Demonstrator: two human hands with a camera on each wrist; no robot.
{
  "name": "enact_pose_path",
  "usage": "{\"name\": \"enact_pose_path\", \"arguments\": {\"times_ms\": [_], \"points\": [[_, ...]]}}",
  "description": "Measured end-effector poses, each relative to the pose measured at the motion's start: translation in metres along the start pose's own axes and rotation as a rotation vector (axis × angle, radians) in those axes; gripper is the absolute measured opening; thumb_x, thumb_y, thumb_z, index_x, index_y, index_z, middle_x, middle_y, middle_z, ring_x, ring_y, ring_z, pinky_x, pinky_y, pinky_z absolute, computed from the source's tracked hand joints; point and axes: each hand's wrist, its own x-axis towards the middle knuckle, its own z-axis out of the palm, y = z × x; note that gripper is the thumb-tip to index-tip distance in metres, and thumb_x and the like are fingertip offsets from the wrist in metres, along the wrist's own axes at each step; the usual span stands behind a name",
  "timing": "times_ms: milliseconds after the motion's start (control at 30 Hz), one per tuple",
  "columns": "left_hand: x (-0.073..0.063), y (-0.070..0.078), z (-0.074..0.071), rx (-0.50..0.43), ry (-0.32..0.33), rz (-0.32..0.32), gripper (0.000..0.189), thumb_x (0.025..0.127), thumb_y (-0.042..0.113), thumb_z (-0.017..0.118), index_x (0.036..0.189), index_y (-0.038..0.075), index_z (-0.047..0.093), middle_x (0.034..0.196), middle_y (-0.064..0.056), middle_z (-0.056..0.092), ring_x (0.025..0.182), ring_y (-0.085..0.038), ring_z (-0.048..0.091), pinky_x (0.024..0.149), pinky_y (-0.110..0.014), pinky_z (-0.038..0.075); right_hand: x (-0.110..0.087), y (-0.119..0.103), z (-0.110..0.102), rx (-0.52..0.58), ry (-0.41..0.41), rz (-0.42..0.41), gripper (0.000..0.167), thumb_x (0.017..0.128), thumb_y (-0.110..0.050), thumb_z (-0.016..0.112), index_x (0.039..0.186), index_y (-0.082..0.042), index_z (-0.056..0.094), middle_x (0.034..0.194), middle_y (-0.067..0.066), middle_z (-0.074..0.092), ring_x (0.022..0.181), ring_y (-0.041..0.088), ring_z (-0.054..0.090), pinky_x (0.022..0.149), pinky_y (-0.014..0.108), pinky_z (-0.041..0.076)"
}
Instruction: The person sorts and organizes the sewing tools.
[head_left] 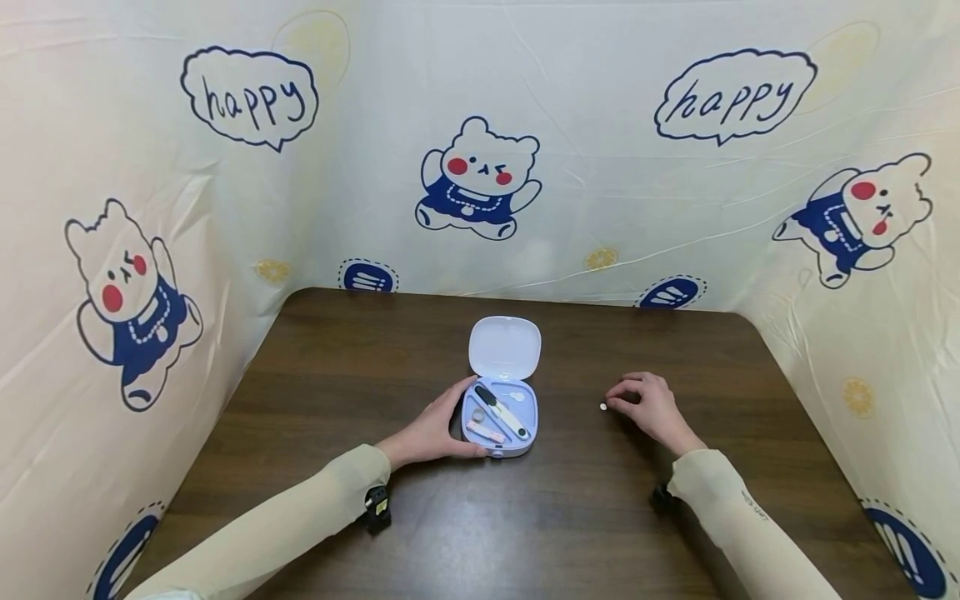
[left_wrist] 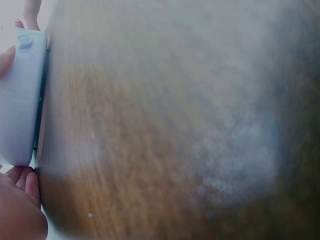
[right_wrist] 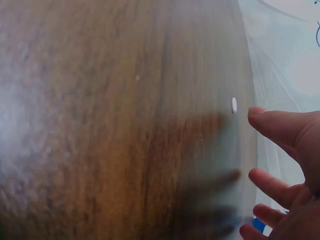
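In the head view, a small lavender case stands on the table with its lid raised at the back. My left hand grips its left side, thumb at the front, fingers at the far left corner. The left wrist view shows the case's side wall between thumb and fingers. Inside lie a slim white-and-dark tool, a small ring, a pinkish strip and small white pieces. A white tablet lies on the table just off the fingertips of my right hand, whose fingers are loosely extended.
The dark wooden table has rounded far corners. A pale cloth printed with cartoon bears hangs behind it and along both sides. Black wrist devices sit at both cuffs.
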Motion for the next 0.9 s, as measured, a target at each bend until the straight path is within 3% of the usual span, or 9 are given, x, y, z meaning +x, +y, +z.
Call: {"name": "enact_pose_path", "arguments": {"times_ms": [167,367,900], "points": [[-0.0007,0.0003,-0.0002,0.004,0.002,0.003,0.118,0.076,0.047,0.092,0.166,0.020,0.021,0.167,-0.009,0.031,0.151,-0.030,0.033,0.120,-0.056,0.030,0.0030,0.0039,0.0021,0.016,-0.044,0.044,0.007,0.093,-0.020,0.080,0.094,-0.014,0.079,0.146,0.034,0.049,0.139,0.060,0.030,0.108,0.077,0.019],[-0.0007,0.0015,-0.0008,0.003,0.002,0.004,0.118,0.076,0.048,0.092,0.167,0.021,0.021,0.167,-0.008,0.031,0.151,-0.030,0.032,0.120,-0.056,0.030,0.0060,0.0034,0.0039,0.012,-0.054,0.057,0.006,0.092,-0.022,0.081,0.089,-0.018,0.077,0.151,0.035,0.043,0.141,0.062,0.026,0.108,0.079,0.017],[-0.0001,0.0009,-0.0007,0.010,-0.003,-0.003,0.118,0.077,0.048,0.092,0.167,0.020,0.020,0.167,-0.008,0.030,0.152,-0.030,0.032,0.120,-0.055,0.030,0.0057,-0.0003,0.0054,-0.001,-0.059,0.065,0.008,0.096,-0.020,0.077,0.089,-0.015,0.078,0.151,0.032,0.046,0.142,0.059,0.027,0.110,0.077,0.016]]}}
